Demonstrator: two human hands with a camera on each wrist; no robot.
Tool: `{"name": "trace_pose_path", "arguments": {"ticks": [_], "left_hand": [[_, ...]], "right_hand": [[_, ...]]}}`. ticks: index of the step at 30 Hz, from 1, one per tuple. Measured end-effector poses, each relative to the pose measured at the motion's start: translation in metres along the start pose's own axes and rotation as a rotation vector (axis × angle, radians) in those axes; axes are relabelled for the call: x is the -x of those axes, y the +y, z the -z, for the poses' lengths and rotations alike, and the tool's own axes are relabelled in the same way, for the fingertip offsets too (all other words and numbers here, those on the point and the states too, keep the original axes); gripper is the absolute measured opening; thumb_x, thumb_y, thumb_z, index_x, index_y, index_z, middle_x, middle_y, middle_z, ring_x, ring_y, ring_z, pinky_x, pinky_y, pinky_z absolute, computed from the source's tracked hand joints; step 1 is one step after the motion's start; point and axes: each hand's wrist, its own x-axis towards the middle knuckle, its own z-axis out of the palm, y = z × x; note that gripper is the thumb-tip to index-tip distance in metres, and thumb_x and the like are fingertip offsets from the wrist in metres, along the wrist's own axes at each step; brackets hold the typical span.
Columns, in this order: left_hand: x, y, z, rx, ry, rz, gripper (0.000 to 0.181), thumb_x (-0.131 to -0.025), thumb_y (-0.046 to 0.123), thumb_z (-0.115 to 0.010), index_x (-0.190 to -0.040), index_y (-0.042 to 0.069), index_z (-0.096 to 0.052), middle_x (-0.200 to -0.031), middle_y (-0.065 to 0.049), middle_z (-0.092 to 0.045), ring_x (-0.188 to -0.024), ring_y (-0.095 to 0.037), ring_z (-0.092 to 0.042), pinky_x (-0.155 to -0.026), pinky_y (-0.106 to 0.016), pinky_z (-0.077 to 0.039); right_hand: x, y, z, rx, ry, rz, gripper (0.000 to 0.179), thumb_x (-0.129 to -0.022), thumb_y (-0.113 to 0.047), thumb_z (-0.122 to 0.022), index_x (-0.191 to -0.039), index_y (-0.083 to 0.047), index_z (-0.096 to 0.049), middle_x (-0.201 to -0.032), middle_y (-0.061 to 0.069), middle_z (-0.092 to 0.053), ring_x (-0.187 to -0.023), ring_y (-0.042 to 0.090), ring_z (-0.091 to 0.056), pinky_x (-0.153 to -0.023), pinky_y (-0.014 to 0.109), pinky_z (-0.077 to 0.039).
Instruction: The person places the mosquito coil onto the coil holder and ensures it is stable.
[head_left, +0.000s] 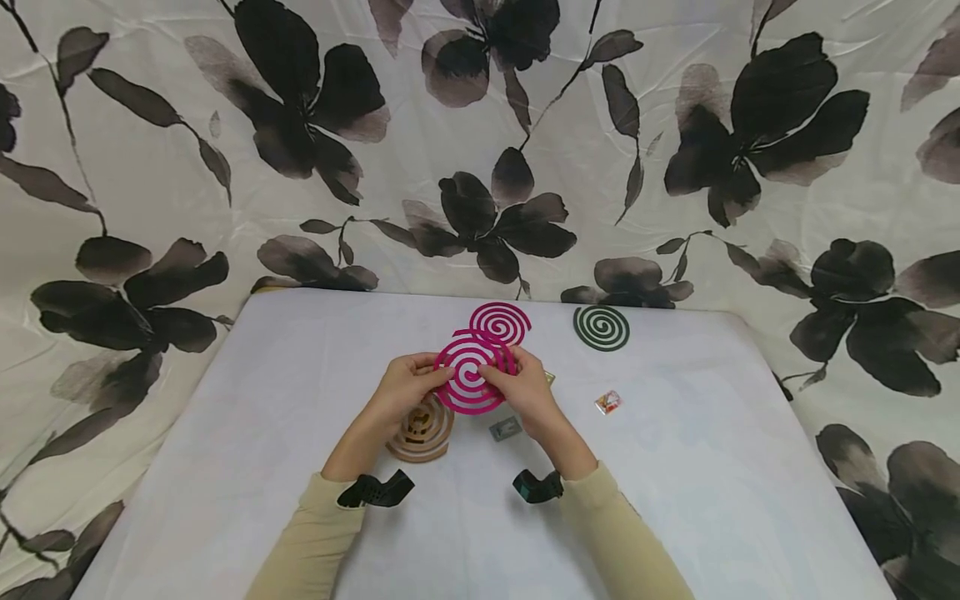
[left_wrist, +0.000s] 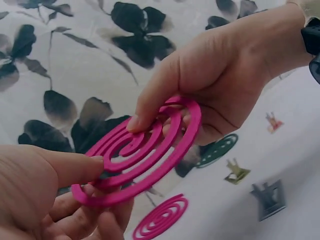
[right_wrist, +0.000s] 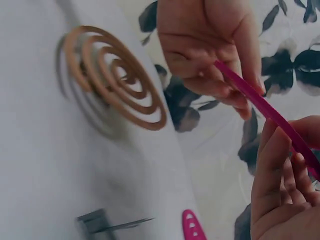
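Both hands hold a pink mosquito coil (left_wrist: 150, 183) above the table. My left hand (head_left: 405, 390) pinches its left edge between thumb and fingers. On the opposite side my right hand (head_left: 531, 393) grips the rim, its thumb lying over the inner rings. Below the left hand, a brown coil (head_left: 420, 457) is raised off the table on a support; its centre is partly hidden in the head view. Under the right hand lies a small grey metal stand (head_left: 505, 428). A gold-coloured stand (left_wrist: 236, 172) is mostly hidden behind that hand in the head view.
Another pink coil (head_left: 498, 323) lies behind the held one, near the table's back edge. To its right is a dark green coil (head_left: 602, 327). A small red-orange piece (head_left: 608, 402) lies right of the hands. Floral cloth (head_left: 480, 150) hangs behind the white table (head_left: 247, 467).
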Motion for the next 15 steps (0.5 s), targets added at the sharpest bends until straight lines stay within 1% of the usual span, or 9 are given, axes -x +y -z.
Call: {"name": "trace_pose_path", "arguments": {"ticks": [3, 7, 11, 15], "left_hand": [[0.000, -0.003, -0.009, 0.004, -0.015, -0.010, 0.039, -0.093, 0.016, -0.068, -0.126, -0.001, -0.058, -0.108, -0.014, -0.069, -0.086, -0.019, -0.067, -0.074, -0.030, -0.055], [-0.002, -0.007, -0.018, -0.014, -0.016, -0.019, 0.039, -0.092, 0.011, -0.068, -0.130, 0.005, -0.057, -0.105, -0.012, -0.070, -0.086, -0.019, -0.067, -0.068, -0.027, -0.054], [-0.003, -0.010, -0.025, -0.029, -0.030, -0.033, 0.043, -0.092, 0.009, -0.067, -0.133, 0.011, -0.055, -0.100, -0.011, -0.069, -0.087, -0.020, -0.067, -0.070, -0.028, -0.054], [-0.004, -0.012, -0.033, -0.040, -0.032, -0.052, 0.046, -0.091, 0.007, -0.068, -0.135, 0.012, -0.055, -0.094, -0.012, -0.068, -0.083, -0.019, -0.066, -0.070, -0.027, -0.054]], "right_hand": [[0.007, 0.006, 0.002, -0.013, 0.039, 0.004, 0.037, -0.090, -0.017, -0.070, -0.121, -0.004, -0.054, -0.112, 0.010, -0.067, -0.100, 0.023, -0.066, -0.084, 0.034, -0.053], [0.013, 0.015, 0.006, 0.007, 0.093, -0.001, 0.037, -0.089, -0.015, -0.072, -0.117, -0.002, -0.053, -0.108, 0.013, -0.069, -0.096, 0.025, -0.068, -0.083, 0.035, -0.053], [0.018, 0.024, 0.010, 0.028, 0.130, -0.006, 0.037, -0.088, -0.015, -0.073, -0.116, -0.002, -0.053, -0.106, 0.014, -0.070, -0.097, 0.025, -0.068, -0.084, 0.035, -0.053], [0.024, 0.030, 0.013, 0.059, 0.156, -0.010, 0.039, -0.087, -0.015, -0.073, -0.117, -0.002, -0.051, -0.111, 0.013, -0.068, -0.101, 0.025, -0.066, -0.085, 0.036, -0.053]]}}
